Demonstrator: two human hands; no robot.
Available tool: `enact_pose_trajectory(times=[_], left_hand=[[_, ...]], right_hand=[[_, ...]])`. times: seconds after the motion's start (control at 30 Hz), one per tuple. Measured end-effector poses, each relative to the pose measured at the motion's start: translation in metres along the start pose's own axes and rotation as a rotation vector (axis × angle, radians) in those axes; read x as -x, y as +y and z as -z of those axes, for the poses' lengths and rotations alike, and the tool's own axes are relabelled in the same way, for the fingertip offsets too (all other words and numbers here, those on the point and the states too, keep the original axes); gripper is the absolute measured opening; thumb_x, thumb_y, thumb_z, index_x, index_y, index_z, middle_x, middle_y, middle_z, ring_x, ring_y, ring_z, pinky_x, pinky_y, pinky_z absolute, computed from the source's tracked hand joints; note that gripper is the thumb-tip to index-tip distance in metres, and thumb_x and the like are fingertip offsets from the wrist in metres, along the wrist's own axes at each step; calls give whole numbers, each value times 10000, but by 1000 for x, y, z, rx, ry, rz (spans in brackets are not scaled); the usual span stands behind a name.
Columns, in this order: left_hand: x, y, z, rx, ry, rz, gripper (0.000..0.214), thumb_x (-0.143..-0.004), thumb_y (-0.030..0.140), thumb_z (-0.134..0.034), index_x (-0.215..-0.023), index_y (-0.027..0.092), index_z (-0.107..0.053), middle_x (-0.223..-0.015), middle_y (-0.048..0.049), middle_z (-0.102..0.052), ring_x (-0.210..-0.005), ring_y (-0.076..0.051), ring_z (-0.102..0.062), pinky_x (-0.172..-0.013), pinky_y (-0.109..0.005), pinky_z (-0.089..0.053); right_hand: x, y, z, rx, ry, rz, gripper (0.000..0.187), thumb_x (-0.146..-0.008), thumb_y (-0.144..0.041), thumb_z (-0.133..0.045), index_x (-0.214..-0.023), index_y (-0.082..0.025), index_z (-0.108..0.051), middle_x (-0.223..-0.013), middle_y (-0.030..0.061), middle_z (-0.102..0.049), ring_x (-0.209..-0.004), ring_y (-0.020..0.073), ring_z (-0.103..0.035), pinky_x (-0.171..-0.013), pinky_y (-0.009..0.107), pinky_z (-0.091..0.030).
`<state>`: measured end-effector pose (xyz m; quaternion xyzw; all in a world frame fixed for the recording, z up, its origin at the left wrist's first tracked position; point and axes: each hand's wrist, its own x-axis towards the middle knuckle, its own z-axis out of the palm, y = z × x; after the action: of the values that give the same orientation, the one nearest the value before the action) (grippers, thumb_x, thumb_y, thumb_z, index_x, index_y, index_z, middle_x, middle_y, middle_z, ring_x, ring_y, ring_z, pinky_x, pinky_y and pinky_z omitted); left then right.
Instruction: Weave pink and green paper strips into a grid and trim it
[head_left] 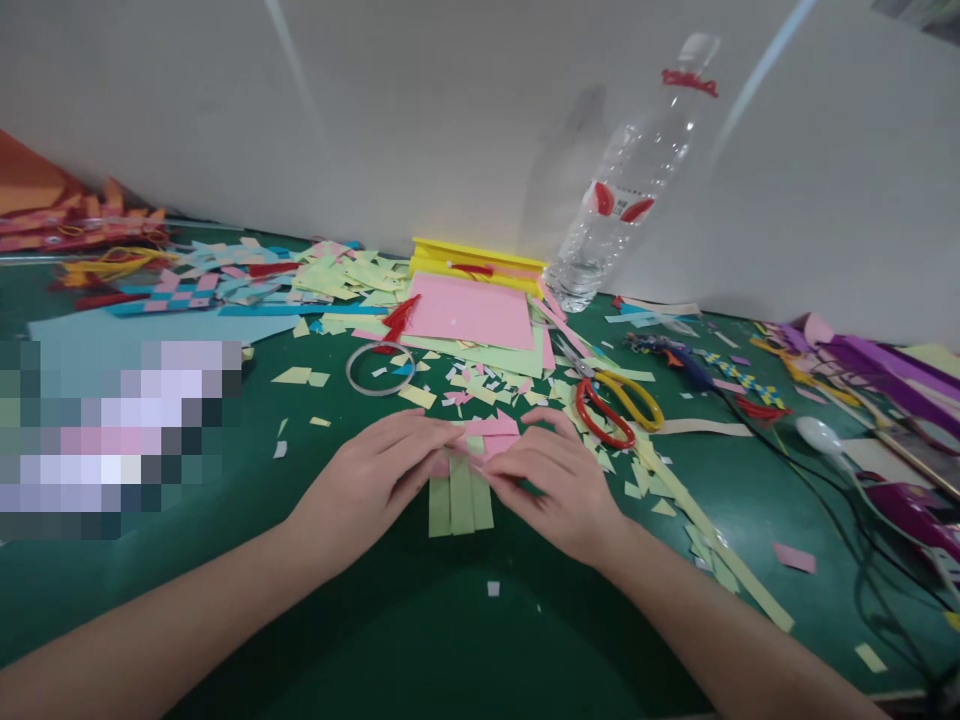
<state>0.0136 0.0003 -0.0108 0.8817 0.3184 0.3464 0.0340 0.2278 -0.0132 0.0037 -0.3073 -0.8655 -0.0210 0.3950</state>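
On the green table (480,660), seen from my head camera, the green strips (460,508) lie side by side right in front of me, between and below my two hands; my left hand (382,460) and my right hand (559,475) each pinch a narrow pink strip (475,459) across them with the fingertips. Just beyond it, pink paper (491,430) already lies at the far end, so I'd judge the weaving begun but unfinished, as the near green ends have nothing crossing them; the scissors (587,371) lie past my right hand, unused
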Motion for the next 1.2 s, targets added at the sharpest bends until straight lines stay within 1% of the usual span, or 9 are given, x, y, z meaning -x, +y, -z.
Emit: enact_pose_trajectory(times=[0.13,0.27,0.43,0.57,0.67,0.8,0.93,1.07,1.2], left_hand=[[1,-4,-3,-26,-105,-10,275,-927,179,-399,-1114,139,-596,-1108,-88,-669,-1040,-198,-611,-928,-350,-495],[1,-3,-4,10,-162,38,288,-926,175,-366,-1103,146,-592,-1083,-83,-675,-1027,-194,-618,-889,-336,-521],[1,-4,-6,-3,-229,62,266,-932,213,-387,-1109,167,-581,-1093,-81,-665,-1031,-207,-607,-888,-367,-510],[-1,-4,-5,-10,-218,26,262,-913,199,-398,-1102,155,-574,-1056,-85,-668,-988,-211,-604,-886,-388,-491],[-3,-3,-2,-11,-246,11,262,-883,169,-425,-1112,153,-553,-1046,-81,-663,-975,-211,-595,-886,-394,-470],[-4,-4,0,4,-277,1,244,-877,177,-444,-1104,182,-533,-1062,-55,-665,-969,-188,-605,-941,-400,-410],[-3,-8,-3,-15,-257,-38,248,-880,161,-447,-1113,192,-527,-1081,-46,-669,-988,-170,-615,-998,-401,-339],[-2,-11,-6,-52,-239,-83,270,-867,151,-487,-1132,181,-527,-1075,-50,-673,-1007,-184,-617,-1005,-407,-321],[-3,-12,-5,-48,-248,-76,246,-882,159,-471,-1115,191,-544,-1056,-44,-679,-999,-185,-624,-1009,-414,-317]], right_hand=[[-1,-3,9,82,-175,253,58,-848,-183,-563,-879,-168,-610,-736,-15,-683,-712,105,-593,-881,308,-439],[-3,-12,13,79,-272,353,109,-871,-230,-526,-882,-173,-619,-770,-11,-692,-868,131,-595,-902,298,-438],[-2,-13,10,43,-340,345,188,-879,-249,-490,-784,-159,-625,-729,8,-682,-843,137,-604,-928,321,-419],[1,-10,7,61,-383,327,201,-889,-275,-482,-821,-153,-628,-787,19,-682,-858,139,-600,-852,305,-439],[2,-8,5,76,-412,321,209,-898,-294,-475,-876,-151,-626,-841,34,-684,-911,148,-593,-875,313,-432],[3,-7,3,92,-400,320,217,-908,-281,-454,-910,-150,-626,-868,40,-692,-949,154,-583,-914,326,-419],[3,-7,3,106,-394,315,214,-912,-272,-444,-917,-157,-624,-853,35,-694,-940,149,-587,-925,337,-415],[3,-7,3,111,-387,315,205,-911,-261,-448,-909,-158,-626,-828,29,-691,-920,144,-591,-928,340,-416],[4,-6,1,121,-389,303,184,-902,-248,-467,-902,-161,-629,-819,23,-690,-921,141,-592,-947,345,-413]])
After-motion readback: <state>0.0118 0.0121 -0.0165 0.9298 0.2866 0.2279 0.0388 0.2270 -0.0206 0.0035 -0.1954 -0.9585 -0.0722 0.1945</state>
